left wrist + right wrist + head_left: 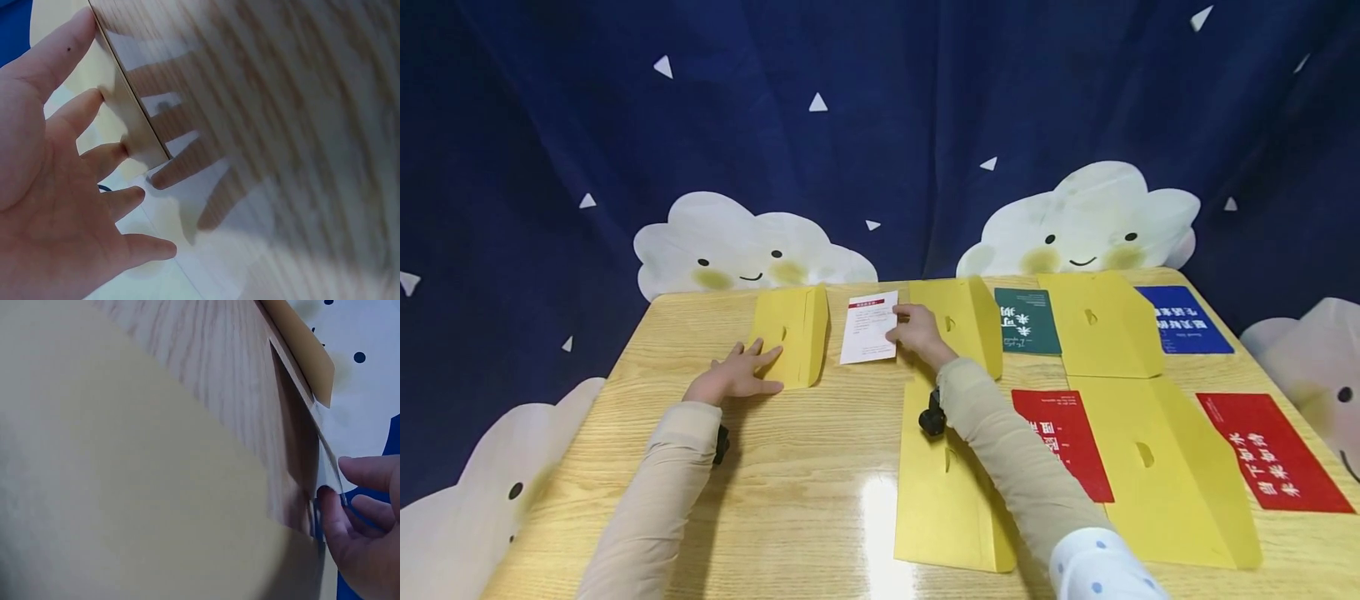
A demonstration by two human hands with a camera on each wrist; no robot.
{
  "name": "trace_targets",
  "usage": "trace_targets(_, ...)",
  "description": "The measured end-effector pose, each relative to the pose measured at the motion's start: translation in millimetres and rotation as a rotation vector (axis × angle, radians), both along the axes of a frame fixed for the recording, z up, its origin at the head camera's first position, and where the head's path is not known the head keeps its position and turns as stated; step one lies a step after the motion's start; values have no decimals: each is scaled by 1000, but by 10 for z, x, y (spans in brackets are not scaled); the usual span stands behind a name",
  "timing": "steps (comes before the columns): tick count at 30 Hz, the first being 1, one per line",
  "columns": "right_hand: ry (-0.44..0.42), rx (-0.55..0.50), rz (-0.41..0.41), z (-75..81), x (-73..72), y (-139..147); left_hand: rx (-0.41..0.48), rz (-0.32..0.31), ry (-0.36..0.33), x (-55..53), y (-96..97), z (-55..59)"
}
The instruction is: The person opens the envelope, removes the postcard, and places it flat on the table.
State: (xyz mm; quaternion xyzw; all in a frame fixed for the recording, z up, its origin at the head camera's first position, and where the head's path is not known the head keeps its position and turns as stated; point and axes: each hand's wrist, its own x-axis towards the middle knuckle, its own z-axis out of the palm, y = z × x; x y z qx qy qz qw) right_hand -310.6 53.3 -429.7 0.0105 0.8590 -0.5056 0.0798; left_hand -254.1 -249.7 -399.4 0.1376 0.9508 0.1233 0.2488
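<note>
My right hand (pixel 920 335) pinches the right edge of a white printed card (pixel 868 332) with a red strip at its top. In the right wrist view the card (pixel 328 472) is seen nearly edge-on between thumb and fingers, tilted off the table. To the left, my left hand (pixel 733 375) has its fingers spread, fingertips on the left edge of a yellow envelope (pixel 797 333). The left wrist view shows the fingers (pixel 78 112) straight and apart beside that envelope's edge. A second yellow envelope (pixel 946 292) lies partly behind my right hand.
Under my right forearm lies another yellow envelope (pixel 932 508). Further right are more envelopes (pixel 1093 329), a green card (pixel 1028 321), a blue card (pixel 1187 321) and red cards (pixel 1273 450). A dark blue curtain (pixel 910 150) hangs behind the wooden table (pixel 790 500).
</note>
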Motion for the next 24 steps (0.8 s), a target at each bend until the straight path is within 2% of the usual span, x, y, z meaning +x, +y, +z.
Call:
trace_targets(6, 57, 118, 45, 110, 66, 48, 14, -4, 18, 14, -2, -17)
trace_targets(10, 83, 158, 91, 213, 134, 88, 57, 7, 68, 53, -22, -30)
trace_targets(13, 121, 200, 131, 307, 193, 128, 80, 31, 148, 97, -26, -15)
trace_targets(17, 168, 199, 170, 459, 309, 189, 115, 46, 300, 166, 21, 40)
trace_targets(24, 292, 156, 225, 630, 602, 346, 216, 56, 555, 366, 252, 181)
